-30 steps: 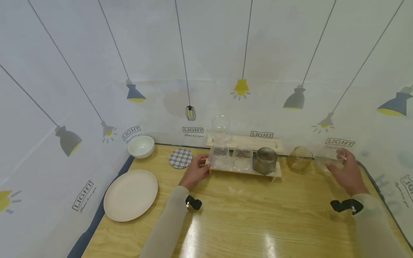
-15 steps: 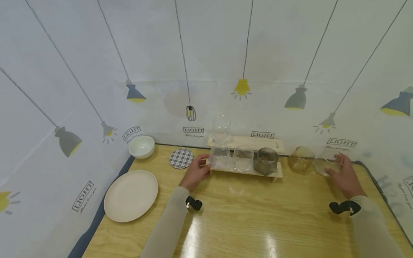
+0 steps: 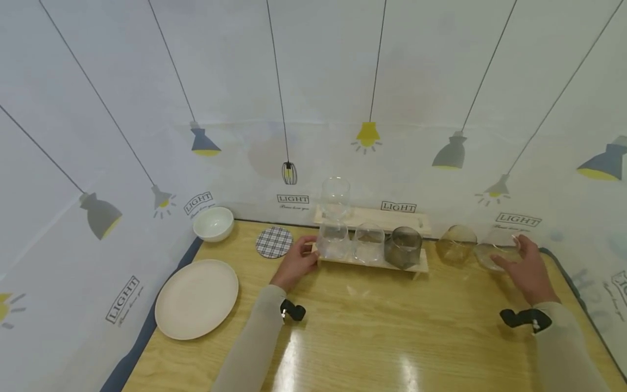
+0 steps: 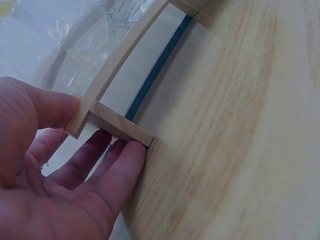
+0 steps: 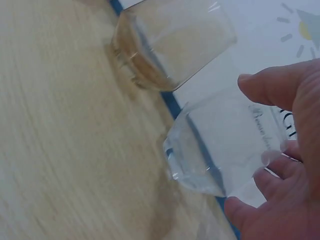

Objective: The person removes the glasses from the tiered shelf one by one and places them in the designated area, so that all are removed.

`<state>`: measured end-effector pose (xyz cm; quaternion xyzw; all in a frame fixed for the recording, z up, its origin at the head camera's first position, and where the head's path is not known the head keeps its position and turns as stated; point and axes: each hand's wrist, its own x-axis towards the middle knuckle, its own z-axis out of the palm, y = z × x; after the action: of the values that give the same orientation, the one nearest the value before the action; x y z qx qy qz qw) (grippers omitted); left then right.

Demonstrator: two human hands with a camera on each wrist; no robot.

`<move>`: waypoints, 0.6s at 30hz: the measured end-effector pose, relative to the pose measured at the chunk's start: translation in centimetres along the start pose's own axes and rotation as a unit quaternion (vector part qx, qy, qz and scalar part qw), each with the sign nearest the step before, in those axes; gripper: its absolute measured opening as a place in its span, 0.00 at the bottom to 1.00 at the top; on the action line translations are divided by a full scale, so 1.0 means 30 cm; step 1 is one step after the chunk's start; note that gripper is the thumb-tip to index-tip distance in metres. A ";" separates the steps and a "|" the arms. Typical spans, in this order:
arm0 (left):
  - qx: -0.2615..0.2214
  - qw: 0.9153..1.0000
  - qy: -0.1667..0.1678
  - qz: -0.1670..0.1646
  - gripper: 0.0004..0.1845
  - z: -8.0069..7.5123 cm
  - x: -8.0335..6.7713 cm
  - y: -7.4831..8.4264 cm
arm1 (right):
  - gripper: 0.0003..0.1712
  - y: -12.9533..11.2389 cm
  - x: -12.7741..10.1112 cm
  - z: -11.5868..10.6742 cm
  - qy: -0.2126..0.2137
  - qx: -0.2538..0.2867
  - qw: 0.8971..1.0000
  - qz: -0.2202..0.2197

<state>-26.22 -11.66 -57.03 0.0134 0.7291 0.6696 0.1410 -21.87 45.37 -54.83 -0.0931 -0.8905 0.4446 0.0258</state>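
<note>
My left hand (image 3: pixel 297 261) grips the left end of a two-tier wooden rack (image 3: pixel 374 263). In the left wrist view its thumb lies at the board's edge and the fingertips press the rack's leg (image 4: pixel 120 125). Two clear glasses (image 3: pixel 333 242) and a dark grey glass (image 3: pixel 403 247) stand on the lower tier; another clear glass (image 3: pixel 335 196) is on the upper tier. At the right, my right hand (image 3: pixel 528 272) has thumb and fingers around a clear glass (image 5: pixel 215 145), which stands upright on the table. Beside it is an amber glass (image 3: pixel 456 244).
Left of the rack lies a checked round coaster (image 3: pixel 274 242). A white bowl (image 3: pixel 214 224) and a large pale plate (image 3: pixel 197 299) are farther left on the wooden table (image 3: pixel 362 337). A wall covering printed with lamps (image 3: pixel 313 136) rises right behind.
My right hand has come down and slightly nearer with the clear glass, which now stands beside the amber one. My left hand stays on the rack's end.
</note>
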 end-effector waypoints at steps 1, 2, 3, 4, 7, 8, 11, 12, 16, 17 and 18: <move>0.000 1.000 -0.001 -0.001 0.24 0.000 0.001 -0.002 | 0.61 -0.005 -0.005 -0.002 0.007 0.005 1.000 0.002; 0.001 1.000 0.000 -0.003 0.24 0.000 0.001 -0.002 | 0.60 -0.013 -0.009 -0.003 0.014 0.013 1.000 0.003; 0.001 1.000 0.000 -0.002 0.24 0.000 0.001 -0.003 | 0.59 -0.021 -0.013 -0.004 0.021 0.023 1.000 0.005; 0.001 1.000 0.000 -0.002 0.24 0.000 0.001 -0.003 | 0.58 -0.031 -0.018 -0.005 0.028 0.034 0.999 0.007; 0.001 1.000 0.001 0.002 0.23 -0.001 -0.001 -0.001 | 0.55 -0.068 -0.028 -0.003 0.051 0.064 0.997 0.014; 0.000 1.000 0.000 0.003 0.23 0.000 -0.002 0.002 | 0.54 -0.081 -0.032 -0.002 0.062 0.071 0.995 0.016; -0.003 1.000 -0.001 0.002 0.23 0.001 -0.004 0.007 | 0.50 -0.123 -0.045 0.002 0.095 0.080 0.992 0.025; -0.004 1.000 -0.001 0.001 0.23 0.002 -0.004 0.007 | 0.48 -0.138 -0.050 0.004 0.106 0.079 0.991 0.028; -0.006 1.000 0.002 0.003 0.23 0.008 -0.008 0.009 | 0.40 -0.203 -0.065 0.016 0.160 0.079 0.983 0.036; -0.006 1.000 0.003 0.004 0.23 0.010 -0.009 0.008 | 0.37 -0.217 -0.070 0.020 0.175 0.084 0.980 0.035; -0.006 1.000 0.003 0.004 0.23 0.013 -0.010 0.005 | 0.35 -0.229 -0.075 0.023 0.189 0.087 0.977 0.033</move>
<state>-25.89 -11.33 -56.84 0.0136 0.7256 0.6743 0.1365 -20.74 40.36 -49.70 -0.2027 -0.8237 0.4954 0.1872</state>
